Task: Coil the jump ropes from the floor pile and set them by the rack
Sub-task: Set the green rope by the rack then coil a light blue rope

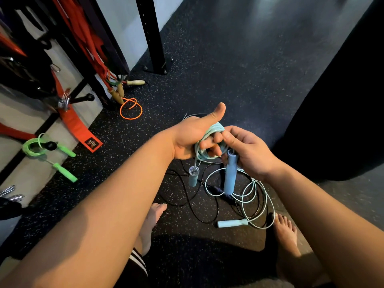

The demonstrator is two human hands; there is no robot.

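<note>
A light blue jump rope [214, 129] is coiled around the fingers of my left hand [193, 138], whose thumb sticks up. One of its blue handles [193, 176] dangles below that hand. My right hand [247, 150] pinches the coil and grips the other blue handle [230, 173], which points down. On the floor below lies a pile: a second pale blue rope [252, 196] with its handle [232, 223], tangled with a black rope [193, 206]. The black rack upright [150, 32] stands at the back, bolted to the floor.
A green rope [52, 154] and an orange cord with wooden handles [131, 109] lie by the wall at left, under hanging red bands [79, 125]. A large black punching bag [336, 113] fills the right. My bare feet [284, 231] flank the pile on speckled rubber floor.
</note>
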